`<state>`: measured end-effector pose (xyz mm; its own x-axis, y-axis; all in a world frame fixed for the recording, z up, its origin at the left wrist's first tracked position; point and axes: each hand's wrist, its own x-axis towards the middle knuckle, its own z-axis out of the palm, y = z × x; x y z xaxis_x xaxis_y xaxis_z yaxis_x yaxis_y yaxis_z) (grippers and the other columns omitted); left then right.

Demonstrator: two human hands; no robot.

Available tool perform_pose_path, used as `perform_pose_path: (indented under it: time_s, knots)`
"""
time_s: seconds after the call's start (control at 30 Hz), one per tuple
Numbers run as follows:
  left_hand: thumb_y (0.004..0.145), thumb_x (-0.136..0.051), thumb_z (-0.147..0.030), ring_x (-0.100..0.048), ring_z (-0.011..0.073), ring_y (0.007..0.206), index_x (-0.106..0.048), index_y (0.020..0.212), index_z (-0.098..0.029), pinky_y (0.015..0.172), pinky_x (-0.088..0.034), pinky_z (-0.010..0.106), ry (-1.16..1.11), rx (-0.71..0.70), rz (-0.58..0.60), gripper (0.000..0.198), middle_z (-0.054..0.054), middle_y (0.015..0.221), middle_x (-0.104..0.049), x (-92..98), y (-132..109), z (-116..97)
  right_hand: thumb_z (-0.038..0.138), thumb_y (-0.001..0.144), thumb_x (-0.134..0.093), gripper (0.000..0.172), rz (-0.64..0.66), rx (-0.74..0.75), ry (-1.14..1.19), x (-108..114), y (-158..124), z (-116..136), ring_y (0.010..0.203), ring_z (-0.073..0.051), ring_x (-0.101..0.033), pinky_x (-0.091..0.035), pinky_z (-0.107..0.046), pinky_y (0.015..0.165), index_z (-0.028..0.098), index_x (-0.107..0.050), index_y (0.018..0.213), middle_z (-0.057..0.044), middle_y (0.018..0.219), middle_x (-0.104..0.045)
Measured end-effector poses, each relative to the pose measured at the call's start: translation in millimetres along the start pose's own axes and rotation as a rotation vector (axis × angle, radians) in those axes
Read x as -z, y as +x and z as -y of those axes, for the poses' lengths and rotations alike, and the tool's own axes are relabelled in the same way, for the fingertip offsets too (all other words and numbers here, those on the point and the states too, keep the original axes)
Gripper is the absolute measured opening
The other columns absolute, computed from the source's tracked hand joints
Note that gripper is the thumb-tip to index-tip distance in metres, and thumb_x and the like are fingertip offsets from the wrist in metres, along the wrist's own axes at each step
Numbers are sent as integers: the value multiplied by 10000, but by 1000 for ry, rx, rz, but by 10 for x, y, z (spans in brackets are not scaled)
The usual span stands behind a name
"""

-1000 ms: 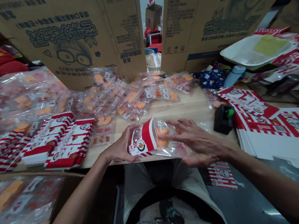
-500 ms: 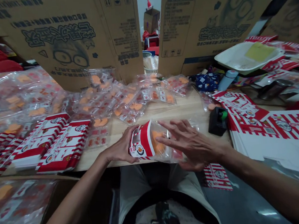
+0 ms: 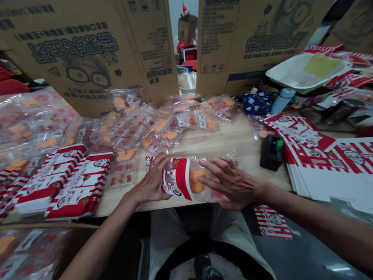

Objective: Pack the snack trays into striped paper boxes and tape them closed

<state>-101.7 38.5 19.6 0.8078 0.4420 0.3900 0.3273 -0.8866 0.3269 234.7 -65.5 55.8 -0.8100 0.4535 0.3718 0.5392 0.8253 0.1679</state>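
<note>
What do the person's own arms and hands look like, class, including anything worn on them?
The left hand and right hand are bare, with no gloves. The left forearm and right forearm show no sleeves within the picture, nor any cables or clear markings. Small details such as rings are too fine to tell.

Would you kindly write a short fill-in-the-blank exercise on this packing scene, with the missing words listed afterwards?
1. The left hand grips a white printed paper carton with a broad ____ band along its edge.
2. The right hand touches a clear plastic packet whose lumpy pieces beside that band are ____.
3. In this view, the black boxy tape dispenser stands to the ____ of the carton.

Missing words: red; orange; right.
</note>
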Motion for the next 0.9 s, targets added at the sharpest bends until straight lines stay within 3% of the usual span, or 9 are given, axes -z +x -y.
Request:
perform_pose_path:
  time_s: [0.13,0.3,0.5,0.67,0.8,0.9]
  knots:
    - [714,-792,-385,-300,420,1426,-91,1567,-278,1134,-331,677,66,-80,-66,1110,193,1492,-273,-35,22,13,439,758,-636,879,-54,89,-48,-43,2,25,1323,-415,-319,-221,-547,1092,93,-352,1514,-252,1579,-308]
    - [734,-778,-401,-318,425,1419,-89,1568,-285,1121,-347,672,110,-101,-78,1088,196,1501,-273,-13,25,33,436,728,-683,980,57,-10,-12,-67,28,-32,1338,-443,-309,-234,-541,1085,75,-275,1544,-289,1608,-209]
    - [692,-782,-379,-331,429,1414,-101,1570,-257,1128,-342,654,124,-45,-37,1117,197,1487,-302,-33,21,49,409,690,-716,896,58,-8,17,-123,-15,-27,1349,-466,-293,-210,-574,1092,94,-377,1457,-303,1577,-230]
    - [681,-786,-414,-305,439,1434,-72,1578,-312,1165,-274,654,86,-45,76,1150,176,1540,-258,-81,-33,79,411,689,-684,927,116,45,184,-240,-25,-112,1397,-442,-266,-228,-584,1114,123,-330,1495,-259,1585,-254]
    - [675,-794,-467,-278,452,1450,-111,1590,-295,1174,-255,642,60,65,150,1155,179,1559,-269,-83,-35,111,515,771,-632,1008,119,-99,306,-535,-118,-289,1449,-467,-210,-243,-634,1112,67,-199,1564,-299,1632,-139]
    - [679,-801,-552,-293,449,1449,-177,1592,-292,1163,-277,624,8,180,340,1136,179,1572,-294,-148,39,146,603,812,-611,1017,207,-172,390,-816,-199,-395,1465,-458,-226,-247,-638,1123,61,-217,1577,-312,1636,-149]
